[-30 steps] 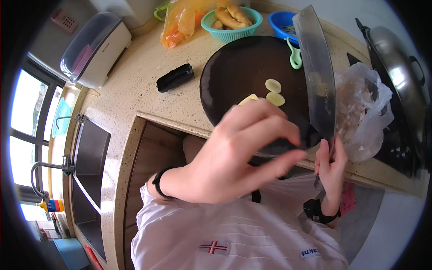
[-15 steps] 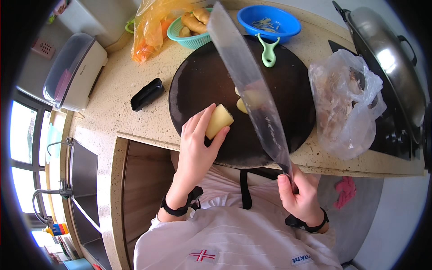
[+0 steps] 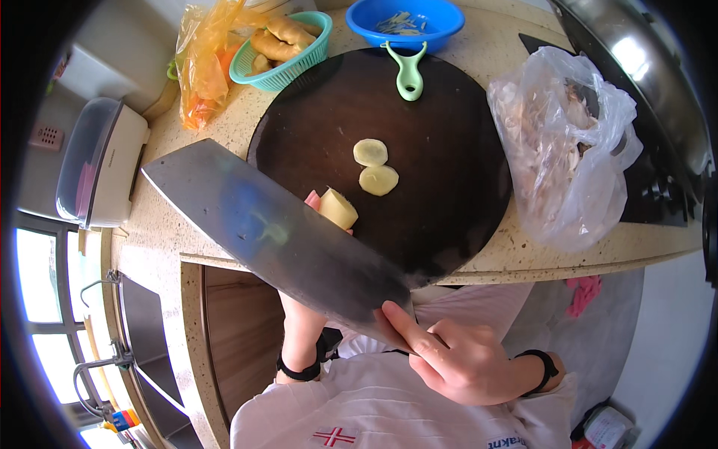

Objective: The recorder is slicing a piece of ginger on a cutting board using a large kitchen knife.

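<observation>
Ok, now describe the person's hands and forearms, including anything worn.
The right hand is ungloved; the left hand is mostly hidden, its visible part bare. A black band circles the right wrist; the left wrist's black strap has a bulky black piece beside it. The right sleeve is pale.

The fisheye camera looks steeply down from the person's head toward the counter (image 3: pixel 493 49), near enough that the knife (image 3: pixel 292 239) looms large. The shirt (image 3: pixel 419 404) fills six o'clock, the board (image 3: pixel 441 150) lies toward twelve, the pan (image 3: pixel 651 75) at two, the window (image 3: pixel 45 277) near nine.
</observation>
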`<state>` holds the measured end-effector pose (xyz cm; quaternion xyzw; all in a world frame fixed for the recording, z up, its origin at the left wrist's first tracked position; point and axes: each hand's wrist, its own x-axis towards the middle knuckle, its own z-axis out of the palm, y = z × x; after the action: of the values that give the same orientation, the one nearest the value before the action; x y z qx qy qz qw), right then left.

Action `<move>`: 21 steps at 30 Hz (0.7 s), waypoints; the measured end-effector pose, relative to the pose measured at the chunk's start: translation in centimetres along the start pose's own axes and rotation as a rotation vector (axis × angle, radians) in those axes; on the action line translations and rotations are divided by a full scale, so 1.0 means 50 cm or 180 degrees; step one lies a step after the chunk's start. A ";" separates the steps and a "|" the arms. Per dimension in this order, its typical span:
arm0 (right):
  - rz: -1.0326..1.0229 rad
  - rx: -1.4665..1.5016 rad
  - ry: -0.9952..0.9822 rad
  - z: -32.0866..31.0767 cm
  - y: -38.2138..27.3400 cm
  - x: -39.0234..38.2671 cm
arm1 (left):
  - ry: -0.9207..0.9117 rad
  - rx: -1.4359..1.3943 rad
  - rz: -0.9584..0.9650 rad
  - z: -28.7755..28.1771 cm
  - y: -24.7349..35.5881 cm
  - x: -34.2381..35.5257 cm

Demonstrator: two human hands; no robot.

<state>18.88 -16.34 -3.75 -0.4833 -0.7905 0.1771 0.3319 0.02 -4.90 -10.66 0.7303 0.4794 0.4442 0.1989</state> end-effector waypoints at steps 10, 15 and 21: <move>0.0150 0.0013 0.0035 -0.003 0.000 0.005 | 0.0305 0.0258 0.0091 -0.008 -0.001 -0.004; 0.0181 -0.0174 -0.0130 -0.007 -0.009 0.010 | 0.0278 0.0267 0.0167 -0.010 -0.003 -0.006; 0.0222 -0.0295 -0.0186 -0.004 -0.017 0.016 | 0.0214 0.0330 0.0256 -0.014 -0.004 -0.013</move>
<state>18.19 -16.05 -2.82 -0.5199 -0.7900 0.1658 0.2796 -0.77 -5.45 -10.74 0.7429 0.4784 0.4507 0.1265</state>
